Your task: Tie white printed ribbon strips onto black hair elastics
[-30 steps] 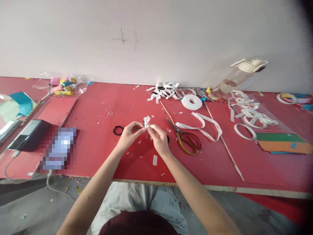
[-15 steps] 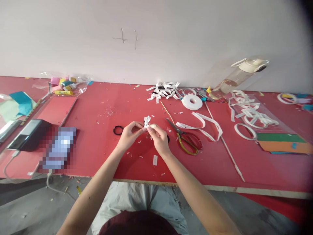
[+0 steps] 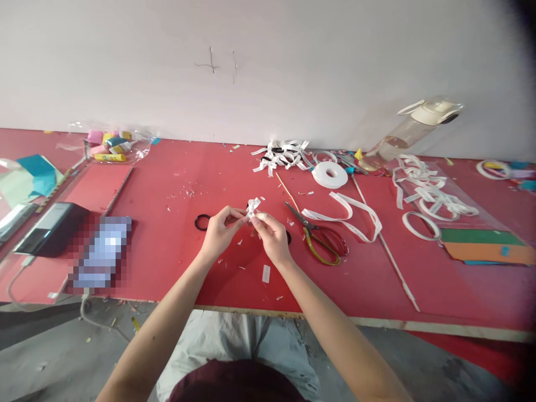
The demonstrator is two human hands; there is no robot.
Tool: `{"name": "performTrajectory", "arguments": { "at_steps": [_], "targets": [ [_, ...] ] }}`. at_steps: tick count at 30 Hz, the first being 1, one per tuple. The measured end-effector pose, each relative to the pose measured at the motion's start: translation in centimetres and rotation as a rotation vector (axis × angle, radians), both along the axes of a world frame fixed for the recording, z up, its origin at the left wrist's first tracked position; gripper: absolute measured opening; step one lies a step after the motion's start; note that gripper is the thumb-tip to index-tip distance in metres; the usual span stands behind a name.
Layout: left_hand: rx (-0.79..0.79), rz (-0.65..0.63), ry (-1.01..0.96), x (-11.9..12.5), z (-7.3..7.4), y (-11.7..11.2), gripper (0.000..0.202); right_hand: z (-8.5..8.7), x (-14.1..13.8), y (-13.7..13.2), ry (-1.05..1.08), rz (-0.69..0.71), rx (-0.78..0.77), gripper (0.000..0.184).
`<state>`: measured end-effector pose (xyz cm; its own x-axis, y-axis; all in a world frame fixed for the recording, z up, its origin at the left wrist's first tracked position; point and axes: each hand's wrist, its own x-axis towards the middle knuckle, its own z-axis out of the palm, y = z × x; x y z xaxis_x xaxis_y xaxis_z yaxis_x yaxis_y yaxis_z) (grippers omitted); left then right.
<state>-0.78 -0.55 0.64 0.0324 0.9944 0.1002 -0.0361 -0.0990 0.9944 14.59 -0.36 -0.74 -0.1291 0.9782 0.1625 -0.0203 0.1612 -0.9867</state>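
Observation:
Over the middle of the red table [image 3: 176, 257], my left hand [image 3: 220, 231] and my right hand [image 3: 272, 237] meet at their fingertips. Both pinch a small white ribbon bow [image 3: 252, 206] with black print. A black hair tie [image 3: 202, 221] lies just left of my left hand. Red-handled scissors [image 3: 320, 239] lie right of my right hand, next to a loose strip of white ribbon [image 3: 352, 215].
A pile of finished white bows [image 3: 280, 154] and a white tape roll [image 3: 329, 175] sit by the wall. A clear bottle [image 3: 408, 131], more ribbon [image 3: 427, 190], coloured sheets [image 3: 481, 244], a thin stick [image 3: 387, 251], a black box [image 3: 50, 228] and a bag of coloured items [image 3: 111, 146] lie around.

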Motion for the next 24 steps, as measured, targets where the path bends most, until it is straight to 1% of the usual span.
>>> {"name": "performTrajectory", "arguments": {
  "at_steps": [4,9,12,16,20,24],
  "targets": [
    [-0.006,0.021,0.039,0.0,-0.2,0.0,0.022,0.0,0.0,0.1,-0.023,-0.012,0.010,0.033],
    [0.022,0.010,0.069,-0.1,0.1,0.0,0.023,-0.2,0.1,0.0,-0.085,-0.021,0.037,0.033],
    [0.009,-0.040,0.048,-0.2,0.2,0.1,0.022,-0.1,0.1,-0.1,-0.091,-0.010,0.031,0.034],
    [-0.068,-0.151,-0.025,-0.3,0.2,0.2,0.023,0.1,0.0,-0.1,-0.023,-0.003,-0.013,0.035],
    [-0.129,-0.175,-0.098,-0.5,0.3,0.3,0.025,0.2,0.1,0.0,0.059,0.003,-0.038,0.036],
    [-0.138,-0.242,-0.114,-0.6,1.0,0.1,0.025,0.2,0.1,0.0,0.057,-0.010,-0.022,0.038]
  ]
}}
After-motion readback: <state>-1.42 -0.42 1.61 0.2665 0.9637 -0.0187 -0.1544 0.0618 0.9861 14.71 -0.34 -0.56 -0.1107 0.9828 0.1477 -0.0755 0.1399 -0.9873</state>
